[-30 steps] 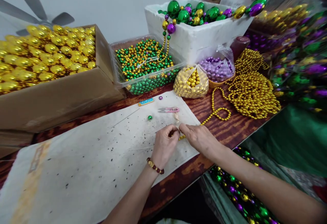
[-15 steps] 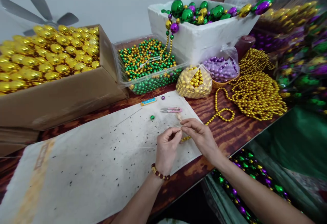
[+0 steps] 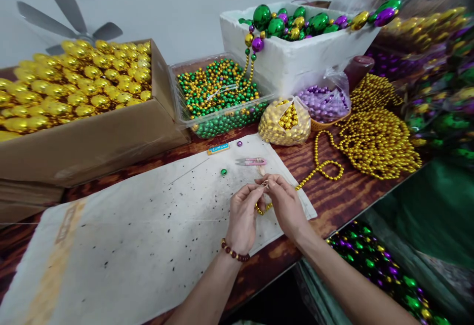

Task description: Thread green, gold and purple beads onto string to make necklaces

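Note:
My left hand point(image 3: 241, 214), with a beaded bracelet point(image 3: 234, 251) at its wrist, pinches a pale thread point(image 3: 265, 183) between thumb and finger. My right hand point(image 3: 288, 209) is closed on the same thread, its fingertips meeting the left ones. A small loop of thread shows between them. Just below the fingers lies a short stretch of gold bead strand point(image 3: 263, 210), partly covered by the hands. Beyond the fingertips rest pink-handled thread snips point(image 3: 254, 161), a green bead point(image 3: 223, 172) and a purple bead point(image 3: 239, 143). A long thin needle-like piece point(image 3: 188, 171) lies farther left.
A white cloth point(image 3: 122, 246) covers much of the wooden table. Behind it stand a cardboard box point(image 3: 122, 135) of gold beads, a clear plastic tub point(image 3: 181, 120), a bag of gold beads point(image 3: 283, 130) and a white foam box point(image 3: 292, 60). Gold bead strands point(image 3: 381, 142) are heaped at right.
My right hand has turned inward and closed nearer the left, and a thread loop now shows at the fingertips. The whole view has shifted slightly.

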A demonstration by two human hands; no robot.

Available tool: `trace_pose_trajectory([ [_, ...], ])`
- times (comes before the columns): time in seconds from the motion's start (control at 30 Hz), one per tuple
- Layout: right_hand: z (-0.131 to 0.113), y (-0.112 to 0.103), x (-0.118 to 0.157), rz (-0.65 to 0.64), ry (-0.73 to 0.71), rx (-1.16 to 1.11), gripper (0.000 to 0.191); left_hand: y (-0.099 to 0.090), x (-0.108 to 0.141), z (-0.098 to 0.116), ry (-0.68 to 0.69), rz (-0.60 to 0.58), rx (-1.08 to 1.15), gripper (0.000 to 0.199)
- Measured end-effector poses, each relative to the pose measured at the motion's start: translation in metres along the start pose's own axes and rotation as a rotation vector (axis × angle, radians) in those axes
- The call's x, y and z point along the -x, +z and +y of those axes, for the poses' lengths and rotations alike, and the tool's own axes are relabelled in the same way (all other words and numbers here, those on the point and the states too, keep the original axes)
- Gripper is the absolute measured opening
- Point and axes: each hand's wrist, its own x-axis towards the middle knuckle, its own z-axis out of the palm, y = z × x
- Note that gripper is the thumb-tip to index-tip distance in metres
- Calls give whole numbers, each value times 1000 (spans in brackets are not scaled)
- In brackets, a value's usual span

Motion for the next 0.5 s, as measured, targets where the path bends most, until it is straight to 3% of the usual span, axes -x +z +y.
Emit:
trace_pose_trajectory([
  [0.07, -7, -2, -4, -45, 94, -214, 17, -3, 0, 0, 6, -34, -40, 16],
  [0.17, -18, -5, -7, -69, 163, -344, 13, -7, 1, 2, 13, -78, -109, 19],
  [0.33, -22, -7, -3, -75, 202, -335, 15, -9, 4, 12, -31, -158, -179, 22],
  [0.5, -19, -19, -3, -117, 129, -187, 19, -9, 13, 22, 3, -180, -179, 17],
])
